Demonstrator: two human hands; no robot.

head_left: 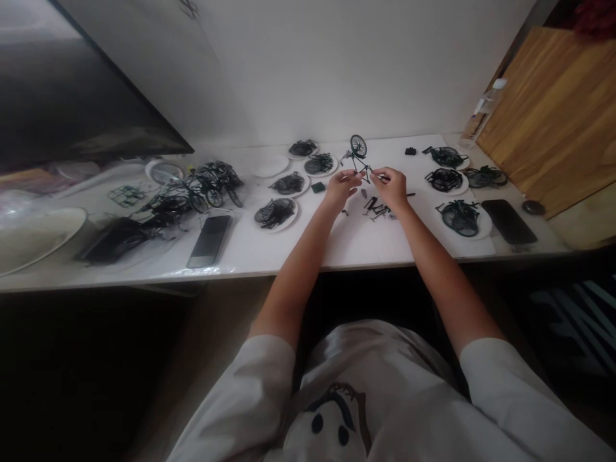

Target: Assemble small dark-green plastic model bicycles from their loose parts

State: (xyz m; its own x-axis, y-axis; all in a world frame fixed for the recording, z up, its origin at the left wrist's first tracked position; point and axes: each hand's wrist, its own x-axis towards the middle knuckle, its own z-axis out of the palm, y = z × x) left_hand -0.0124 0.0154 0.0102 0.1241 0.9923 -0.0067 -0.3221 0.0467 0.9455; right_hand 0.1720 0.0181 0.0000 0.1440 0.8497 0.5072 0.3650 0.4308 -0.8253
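Between my two hands stands a miniature bicycle frame (356,165), dark and thin, with one spoked wheel (359,146) at its top end. My left hand (342,185) pinches the frame from the left. My right hand (391,186) grips its lower right part with the fingertips. On the white sheet below my right hand lie loose dark bicycle parts (376,208). A small dark green block (318,187) sits left of my left hand. The fingertips partly cover the lower frame.
White plates of dark bicycle parts stand left (294,221) and right (486,226). Miniature bicycles (212,183) cluster at left beside a phone (209,240). Another dark phone (509,221) lies right. A monitor (86,83), wooden board (548,115) and bottle (486,109) flank the table.
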